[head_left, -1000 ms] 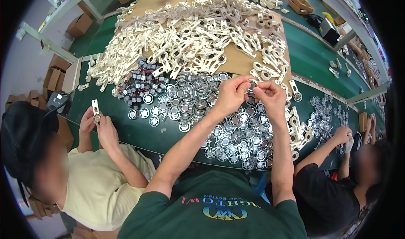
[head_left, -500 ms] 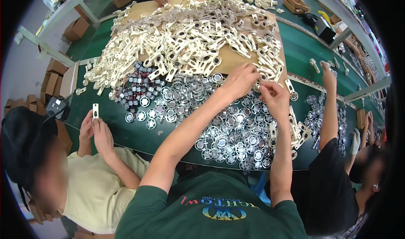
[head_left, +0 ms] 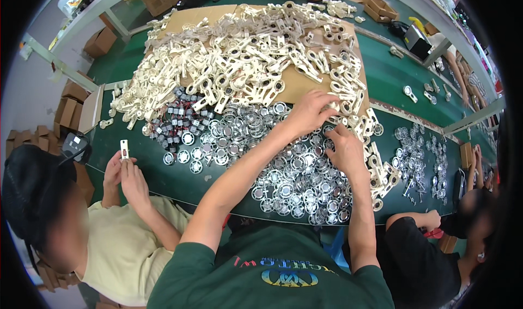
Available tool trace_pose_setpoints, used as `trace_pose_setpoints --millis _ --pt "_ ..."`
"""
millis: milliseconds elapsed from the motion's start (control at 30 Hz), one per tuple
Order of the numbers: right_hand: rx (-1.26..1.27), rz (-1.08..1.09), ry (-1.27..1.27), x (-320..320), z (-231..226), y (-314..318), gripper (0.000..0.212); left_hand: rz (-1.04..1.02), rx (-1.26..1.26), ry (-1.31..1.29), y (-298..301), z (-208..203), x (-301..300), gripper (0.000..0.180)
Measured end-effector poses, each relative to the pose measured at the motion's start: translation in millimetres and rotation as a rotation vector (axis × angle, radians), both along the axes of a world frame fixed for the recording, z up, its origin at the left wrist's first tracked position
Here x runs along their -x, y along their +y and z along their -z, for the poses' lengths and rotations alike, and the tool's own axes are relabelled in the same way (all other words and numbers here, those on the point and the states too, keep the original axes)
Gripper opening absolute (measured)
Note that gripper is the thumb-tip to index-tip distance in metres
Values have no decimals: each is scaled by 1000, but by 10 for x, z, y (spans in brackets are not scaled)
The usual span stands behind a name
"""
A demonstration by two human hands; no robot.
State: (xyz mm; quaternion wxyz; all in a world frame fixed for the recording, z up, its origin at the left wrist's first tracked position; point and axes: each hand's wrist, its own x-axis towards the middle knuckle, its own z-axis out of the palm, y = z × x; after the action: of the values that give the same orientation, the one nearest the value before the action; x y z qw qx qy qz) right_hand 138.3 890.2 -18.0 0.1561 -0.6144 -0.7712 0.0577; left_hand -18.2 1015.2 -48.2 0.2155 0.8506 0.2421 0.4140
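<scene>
Cream plastic brackets (head_left: 245, 64), ring-ended, heaped under left hand (head_left: 310, 113), right hand (head_left: 344, 151)

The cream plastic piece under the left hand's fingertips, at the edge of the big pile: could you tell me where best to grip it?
Probably by its long flat handle end, from above and the near side. The left hand already rests there on the cream plastic pieces, which lie flat and overlapping, ring ends tangled.

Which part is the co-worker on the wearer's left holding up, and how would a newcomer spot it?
Start from the green table and go to its near left edge, where a person in a pale yellow shirt sits. Above that person's raised hands stands a single cream plastic piece, upright and alone on bare green, apart from the big cream heap.
</scene>
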Motion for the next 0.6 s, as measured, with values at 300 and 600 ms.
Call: trace_pose_setpoints --millis 300,600 --pt "-81 15 -86 -25 149 133 27 181 1352 -754 -248 -179 299 50" --pt "-77 -60 2 -101 111 76 35 282 1390 -886 -300 -81 403 43"
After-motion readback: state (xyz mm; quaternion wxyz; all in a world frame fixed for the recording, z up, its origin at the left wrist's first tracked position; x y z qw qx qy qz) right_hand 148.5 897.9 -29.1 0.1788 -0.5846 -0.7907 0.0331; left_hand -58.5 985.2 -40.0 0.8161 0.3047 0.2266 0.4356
